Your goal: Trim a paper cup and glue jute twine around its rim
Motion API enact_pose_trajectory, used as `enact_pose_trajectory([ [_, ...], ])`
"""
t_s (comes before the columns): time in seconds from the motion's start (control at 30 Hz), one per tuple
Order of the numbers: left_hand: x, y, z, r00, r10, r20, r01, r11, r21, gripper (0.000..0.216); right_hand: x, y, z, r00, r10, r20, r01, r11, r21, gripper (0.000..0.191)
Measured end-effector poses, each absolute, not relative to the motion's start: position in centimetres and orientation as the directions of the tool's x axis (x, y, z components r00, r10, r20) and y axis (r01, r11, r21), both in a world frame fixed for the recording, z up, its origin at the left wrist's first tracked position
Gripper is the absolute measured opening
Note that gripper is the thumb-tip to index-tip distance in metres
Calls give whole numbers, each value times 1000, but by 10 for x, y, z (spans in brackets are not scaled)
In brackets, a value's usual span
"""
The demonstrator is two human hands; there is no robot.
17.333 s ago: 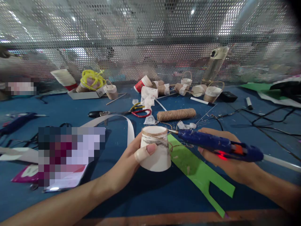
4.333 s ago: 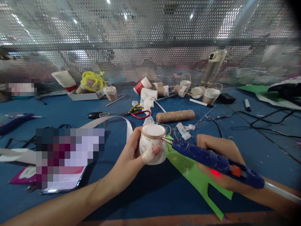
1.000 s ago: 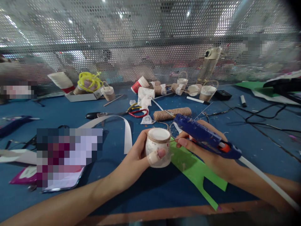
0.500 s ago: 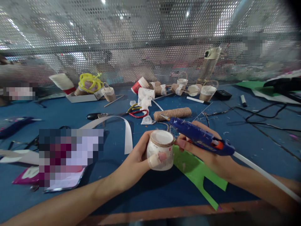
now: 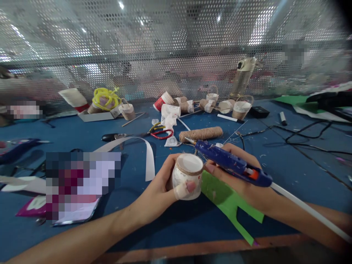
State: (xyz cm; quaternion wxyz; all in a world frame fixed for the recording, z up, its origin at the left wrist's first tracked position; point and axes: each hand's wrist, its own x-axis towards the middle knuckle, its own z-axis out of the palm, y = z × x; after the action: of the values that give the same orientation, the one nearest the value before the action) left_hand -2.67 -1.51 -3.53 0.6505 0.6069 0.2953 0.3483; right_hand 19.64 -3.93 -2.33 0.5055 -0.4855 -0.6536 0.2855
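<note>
A white paper cup [image 5: 192,179] with twine [image 5: 184,169] wound below its rim is gripped in my left hand [image 5: 170,183], whose thumb has a bandage on it. The cup is nearly upright over the table. In my right hand [image 5: 242,172] is a blue glue gun [image 5: 222,157], its nozzle pointing left above the cup's far side. A long white glue stick [image 5: 308,211] sticks out of its back. The right fingertips pinch close to the cup's twine rim. Behind the cup lies a roll of twine [image 5: 202,134]. Under the hands is a green paper sheet [image 5: 222,190].
Scissors [image 5: 162,134] and a curled white paper strip [image 5: 150,161] lie left of centre. Several small twine-wrapped cups [image 5: 242,109] and a bottle [image 5: 243,77] stand along the perforated metal screen [image 5: 176,47]. Black cables [image 5: 299,141] cross the right side. Another glue gun [image 5: 20,148] lies far left.
Very little differs. The glue gun has dipped slightly and shifted a touch left. Both hands keep their hold, and the cup stays almost in place.
</note>
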Motion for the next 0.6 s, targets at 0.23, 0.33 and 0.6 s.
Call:
enact_pose_trajectory([
  [0.23, -26, -16, -36, 588, 808, 40, -71, 2, 997, 40, 197, -40, -25, -5, 918, 396, 364, 370, -855, 20],
  [0.33, -27, -16, -36, 589, 807, 41, -52, -12, 999, 41, 197, -41, -25, -2, 921, 390, 355, 365, -861, 21],
  [0.6, -28, -15, -35, 592, 806, 14, -21, -2, 1000, 36, 197, -38, -26, -1, 935, 354, 357, 331, -873, 20],
])
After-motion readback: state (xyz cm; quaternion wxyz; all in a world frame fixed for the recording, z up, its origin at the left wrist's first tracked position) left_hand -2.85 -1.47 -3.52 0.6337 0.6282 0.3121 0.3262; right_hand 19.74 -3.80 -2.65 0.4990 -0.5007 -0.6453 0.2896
